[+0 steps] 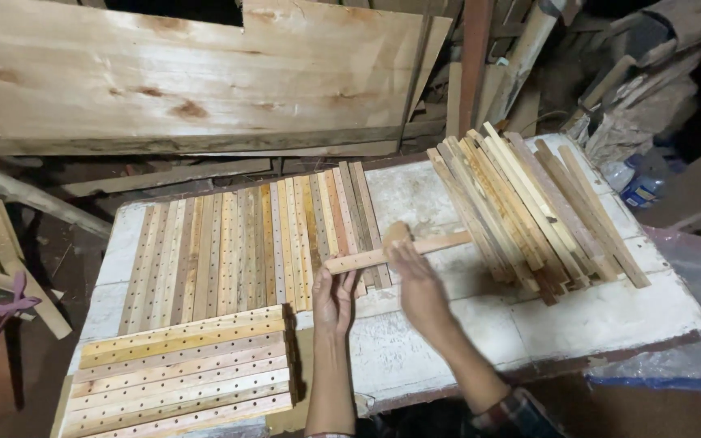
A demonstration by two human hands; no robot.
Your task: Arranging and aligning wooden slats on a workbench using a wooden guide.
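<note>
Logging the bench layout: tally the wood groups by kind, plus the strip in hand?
Drilled-strip layers: 2, upright rows and crosswise rows
Plain-strip pile: 1
Held strip, left hand and right hand on it: 1
Total: 4

Two bare forearms come up from the bottom edge of the view, below the white table [480,324], each ending in an ungloved hand with no ring, watch or band to be seen. The left hand [333,298] sits on a slim forearm that is uncovered as far down as the view shows. The right hand [420,288] leads back to a plaid cuff [506,412] in dark, reddish and pale checks, pushed up near the elbow.
</note>
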